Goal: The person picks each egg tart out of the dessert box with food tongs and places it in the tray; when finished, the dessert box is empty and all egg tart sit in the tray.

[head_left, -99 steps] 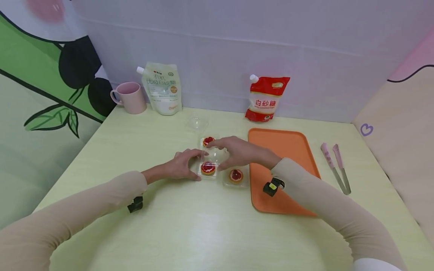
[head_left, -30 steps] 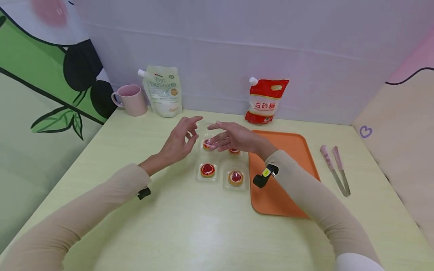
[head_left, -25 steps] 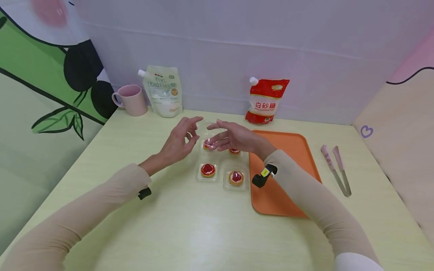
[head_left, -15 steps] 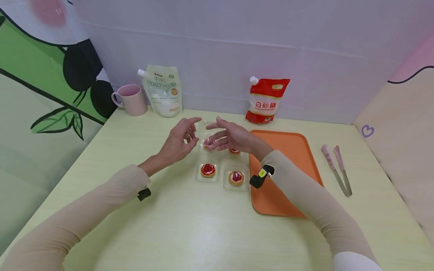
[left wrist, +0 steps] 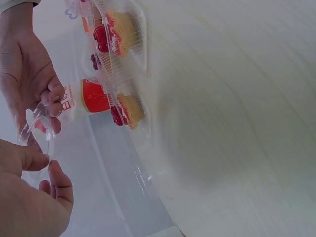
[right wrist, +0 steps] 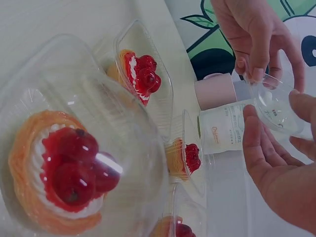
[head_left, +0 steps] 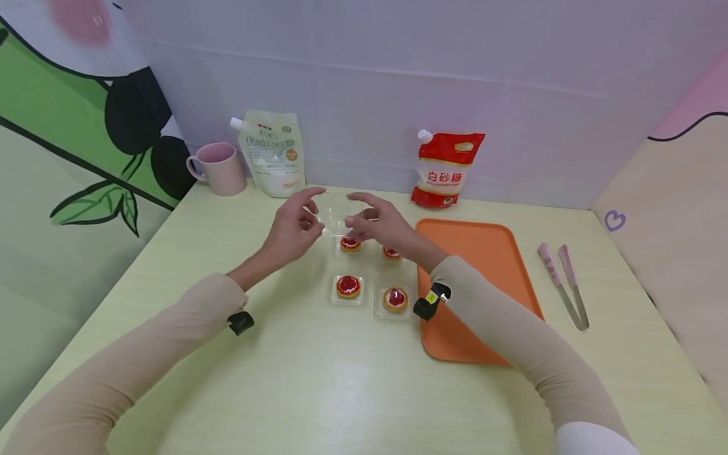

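Above the back tarts, both hands hold a clear plastic lid (head_left: 337, 215) between them. My left hand (head_left: 290, 229) pinches its left rim between thumb and fingers, plain in the left wrist view. My right hand (head_left: 383, 224) grips the opposite side with thumb and curled fingers. Below are several cherry-topped tarts in clear plastic boxes: a front-left tart (head_left: 348, 286), a front-right tart (head_left: 395, 299), a back-left tart (head_left: 349, 244) and a back-right tart (head_left: 392, 252), partly hidden by the right hand. A clear dome covers the nearest tart (right wrist: 64, 173) in the right wrist view.
An orange tray (head_left: 478, 291) lies right of the tarts, with two pink-handled utensils (head_left: 563, 284) beyond it. Along the back stand a pink mug (head_left: 223, 169), a pale spouted pouch (head_left: 274, 155) and a red-and-white sugar pouch (head_left: 446, 169).
From over the front-left tart, both hands have moved toward the back. In the last half second the right fingers closed in on the lid, and it rose slightly and shifted left.
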A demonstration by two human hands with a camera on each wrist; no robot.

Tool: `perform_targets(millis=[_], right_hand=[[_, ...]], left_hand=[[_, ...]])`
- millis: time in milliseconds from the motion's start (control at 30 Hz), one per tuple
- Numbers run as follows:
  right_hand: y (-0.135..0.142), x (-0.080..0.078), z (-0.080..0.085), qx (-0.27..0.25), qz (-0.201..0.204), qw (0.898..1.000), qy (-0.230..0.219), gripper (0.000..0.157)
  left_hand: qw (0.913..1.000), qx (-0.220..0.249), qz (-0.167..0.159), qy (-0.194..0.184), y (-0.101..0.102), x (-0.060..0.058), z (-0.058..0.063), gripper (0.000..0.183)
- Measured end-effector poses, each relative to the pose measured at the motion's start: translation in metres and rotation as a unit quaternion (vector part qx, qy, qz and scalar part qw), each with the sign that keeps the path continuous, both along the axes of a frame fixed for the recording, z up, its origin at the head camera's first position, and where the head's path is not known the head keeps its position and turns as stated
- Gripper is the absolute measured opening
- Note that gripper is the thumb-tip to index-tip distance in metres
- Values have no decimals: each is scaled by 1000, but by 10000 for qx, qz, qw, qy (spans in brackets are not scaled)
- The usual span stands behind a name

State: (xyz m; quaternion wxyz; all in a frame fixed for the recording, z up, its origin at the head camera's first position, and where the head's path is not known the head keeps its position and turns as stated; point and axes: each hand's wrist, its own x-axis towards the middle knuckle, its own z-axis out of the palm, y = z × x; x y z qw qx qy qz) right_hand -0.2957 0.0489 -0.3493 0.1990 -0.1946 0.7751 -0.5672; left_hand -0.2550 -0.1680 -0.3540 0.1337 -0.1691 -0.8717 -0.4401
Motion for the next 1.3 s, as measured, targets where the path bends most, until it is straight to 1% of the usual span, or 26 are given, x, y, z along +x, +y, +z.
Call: perform_targets(millis=[167, 333, 500, 633, 767, 900, 1000, 1133, 1300], right_hand=[[-8, 2, 3, -11, -186, 9984, 528, 67], [-13, 3, 4, -48, -260, 9955, 907, 68], [-17, 1, 2, -76, -137, 9929, 1178, 67], [-19, -1, 0, -255, 48, 9915, 1272, 68], [-23, -2, 0, -323, 165, 9912, 1269, 67], [-29, -6, 3, -177, 315, 9915, 1251, 67], [-35, -11, 4, 8, 419, 9925, 1152, 69], [-43, -18, 4, 270, 559, 9945, 841, 69], [-51, -25, 2, 323, 770, 9955, 440, 68]], left_hand=[[9993, 117, 177, -302, -6, -2, 6, 60], [9977, 156, 221, -620, -12, -3, 12, 62], [9938, 137, 225, -1082, -19, -2, 16, 63], [9897, 130, 259, -1400, -24, -2, 19, 64], [9864, 86, 266, -1618, -29, -3, 23, 66], [9844, 97, 263, -1738, -35, -4, 25, 66], [9829, 182, 224, -1821, -41, -5, 25, 66], [9781, 263, 144, -2058, -50, -9, 21, 66], [9689, 253, 170, -2454, -63, -15, 15, 67]])
